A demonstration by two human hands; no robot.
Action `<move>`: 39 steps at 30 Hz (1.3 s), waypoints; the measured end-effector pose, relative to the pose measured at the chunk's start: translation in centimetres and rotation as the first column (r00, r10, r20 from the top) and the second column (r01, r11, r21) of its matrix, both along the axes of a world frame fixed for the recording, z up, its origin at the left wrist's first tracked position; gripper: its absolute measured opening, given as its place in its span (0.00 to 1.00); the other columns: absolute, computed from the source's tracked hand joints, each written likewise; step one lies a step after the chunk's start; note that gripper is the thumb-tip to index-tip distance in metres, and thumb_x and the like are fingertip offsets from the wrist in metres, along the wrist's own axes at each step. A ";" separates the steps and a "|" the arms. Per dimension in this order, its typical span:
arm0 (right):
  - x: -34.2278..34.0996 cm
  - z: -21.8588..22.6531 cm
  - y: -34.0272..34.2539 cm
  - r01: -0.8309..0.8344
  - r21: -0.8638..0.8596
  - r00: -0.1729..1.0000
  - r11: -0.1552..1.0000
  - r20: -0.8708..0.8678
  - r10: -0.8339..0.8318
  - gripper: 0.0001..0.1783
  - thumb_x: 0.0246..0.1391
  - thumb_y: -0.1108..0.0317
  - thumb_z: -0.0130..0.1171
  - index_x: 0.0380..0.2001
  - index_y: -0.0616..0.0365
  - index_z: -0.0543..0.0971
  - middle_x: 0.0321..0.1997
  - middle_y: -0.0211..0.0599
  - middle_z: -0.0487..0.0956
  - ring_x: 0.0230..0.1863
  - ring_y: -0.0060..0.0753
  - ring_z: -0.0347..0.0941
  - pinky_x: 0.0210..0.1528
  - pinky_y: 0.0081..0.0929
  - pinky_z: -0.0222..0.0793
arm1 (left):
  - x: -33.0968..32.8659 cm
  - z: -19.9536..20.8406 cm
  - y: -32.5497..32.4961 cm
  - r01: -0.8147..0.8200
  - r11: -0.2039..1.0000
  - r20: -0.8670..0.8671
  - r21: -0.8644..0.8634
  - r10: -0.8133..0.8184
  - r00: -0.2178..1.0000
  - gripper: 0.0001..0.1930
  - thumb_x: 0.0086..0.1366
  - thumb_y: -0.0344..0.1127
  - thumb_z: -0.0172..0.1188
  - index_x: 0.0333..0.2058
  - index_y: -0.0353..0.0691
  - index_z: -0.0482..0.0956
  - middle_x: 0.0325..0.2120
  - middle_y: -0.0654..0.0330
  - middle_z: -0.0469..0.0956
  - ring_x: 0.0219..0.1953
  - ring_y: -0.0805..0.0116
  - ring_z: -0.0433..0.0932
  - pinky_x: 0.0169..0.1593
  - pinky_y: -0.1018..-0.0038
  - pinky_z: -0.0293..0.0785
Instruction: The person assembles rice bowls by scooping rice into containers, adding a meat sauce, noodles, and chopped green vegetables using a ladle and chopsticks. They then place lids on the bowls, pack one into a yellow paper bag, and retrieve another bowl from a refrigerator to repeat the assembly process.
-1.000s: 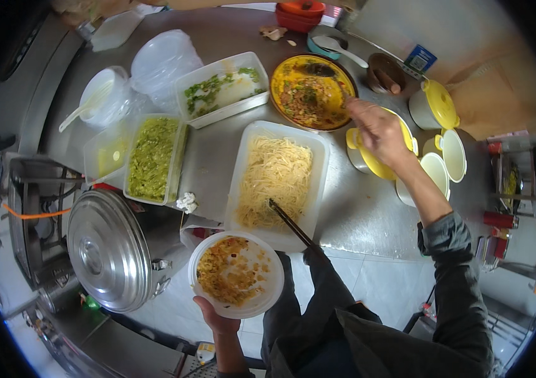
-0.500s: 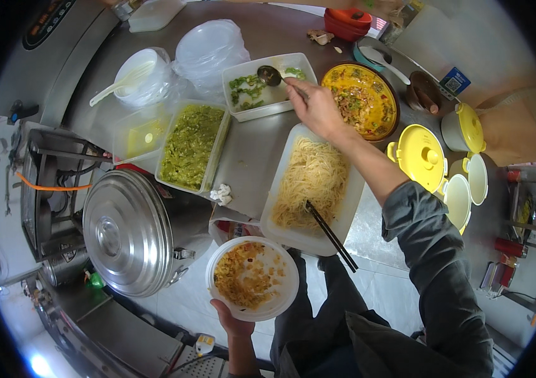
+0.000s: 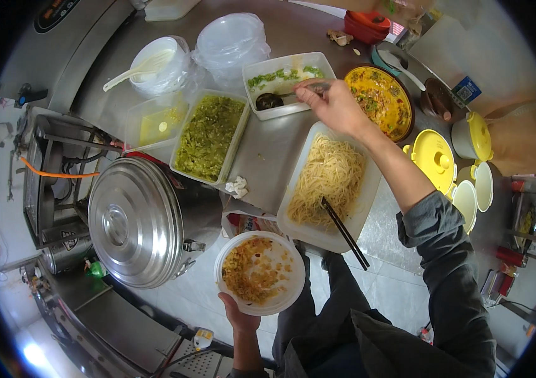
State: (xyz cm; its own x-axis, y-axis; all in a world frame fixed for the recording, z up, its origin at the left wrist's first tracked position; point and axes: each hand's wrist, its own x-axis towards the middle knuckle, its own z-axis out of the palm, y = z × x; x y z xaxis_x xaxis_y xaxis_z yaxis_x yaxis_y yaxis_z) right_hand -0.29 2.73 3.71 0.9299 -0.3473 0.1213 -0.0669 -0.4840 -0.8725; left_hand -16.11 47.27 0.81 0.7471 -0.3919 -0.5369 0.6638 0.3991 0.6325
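My left hand (image 3: 241, 315) grips the edge of a round white plastic bowl (image 3: 291, 288), which holds crumbly orange-brown food. Pinched in my right hand (image 3: 331, 104) is a dark-bowled metal spoon (image 3: 270, 101). Its bowl hangs over the near left part of a white rectangular container (image 3: 293, 112), whose far side has chopped green herbs (image 3: 283, 75). Below my right forearm, a white tub (image 3: 372, 196) of noodles (image 3: 328, 173) has black chopsticks (image 3: 346, 234) stuck in it. Right of my right hand sits a round dish of yellow saucy topping (image 3: 378, 101).
Left of the herb container stand a tub of green chopped vegetables (image 3: 211, 138) and wrapped stacks of white bowls (image 3: 230, 47). A large lidded steel pot (image 3: 132, 220) is at the left. Yellow-lidded pots (image 3: 432, 159) line the right side, near a teal bowl (image 3: 391, 60).
The spoon's bowl has moved from the middle of the herb container to its near left side, and my right hand has turned with it. The whole view has shifted slightly.
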 end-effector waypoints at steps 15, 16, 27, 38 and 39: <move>-3.1 0.1 -5.1 0.432 0.797 0.826 0.422 -0.162 -0.540 0.14 0.66 0.71 0.52 0.45 0.76 0.73 0.39 0.54 0.81 0.39 0.43 0.84 0.33 0.23 0.84 | 0.2 0.3 -0.5 0.001 1.000 0.036 -0.019 0.000 0.999 0.43 0.70 0.70 0.37 0.72 0.45 0.49 0.69 0.55 0.58 0.68 0.54 0.62 0.69 0.53 0.60; -3.9 0.6 -5.7 0.417 0.800 0.826 0.431 -0.136 -0.547 0.14 0.66 0.71 0.52 0.45 0.76 0.73 0.40 0.54 0.81 0.40 0.43 0.84 0.33 0.23 0.84 | 0.3 0.3 -0.7 -0.005 1.000 0.045 -0.009 0.005 0.999 0.43 0.70 0.70 0.37 0.72 0.45 0.49 0.69 0.55 0.57 0.68 0.54 0.62 0.69 0.53 0.60; -19.5 4.1 -6.6 0.277 -0.265 0.961 0.923 0.060 -0.271 0.14 0.64 0.69 0.59 0.50 0.61 0.82 0.47 0.45 0.85 0.46 0.35 0.81 0.50 0.35 0.77 | 0.3 -0.4 -2.9 0.056 0.997 0.016 -0.045 -0.055 0.998 0.41 0.71 0.69 0.34 0.72 0.48 0.48 0.70 0.56 0.57 0.69 0.54 0.61 0.69 0.54 0.60; -20.8 1.8 -6.0 0.207 -0.546 0.978 0.812 0.085 -0.193 0.13 0.59 0.72 0.60 0.46 0.62 0.82 0.42 0.53 0.83 0.41 0.51 0.82 0.47 0.36 0.79 | -0.6 -0.4 -4.1 0.078 0.994 0.019 -0.081 -0.077 0.997 0.41 0.72 0.69 0.33 0.72 0.47 0.47 0.70 0.56 0.56 0.69 0.53 0.60 0.70 0.53 0.59; -20.5 1.8 -6.2 0.210 -0.570 0.978 0.794 0.110 -0.180 0.13 0.58 0.72 0.60 0.46 0.62 0.82 0.41 0.53 0.83 0.40 0.52 0.82 0.47 0.36 0.79 | -0.6 -0.1 -4.3 0.087 0.992 0.040 -0.095 -0.084 0.996 0.41 0.72 0.69 0.33 0.72 0.47 0.47 0.70 0.56 0.56 0.69 0.53 0.60 0.70 0.53 0.59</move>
State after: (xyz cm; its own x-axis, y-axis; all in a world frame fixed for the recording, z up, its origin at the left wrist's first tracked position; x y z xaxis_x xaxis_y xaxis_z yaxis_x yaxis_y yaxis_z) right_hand -20.74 -3.50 5.55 0.8378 -0.3722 0.3995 -0.1801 -0.8791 -0.4414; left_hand -16.68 42.94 0.74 0.7266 -0.5035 -0.4675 0.6759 0.4019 0.6177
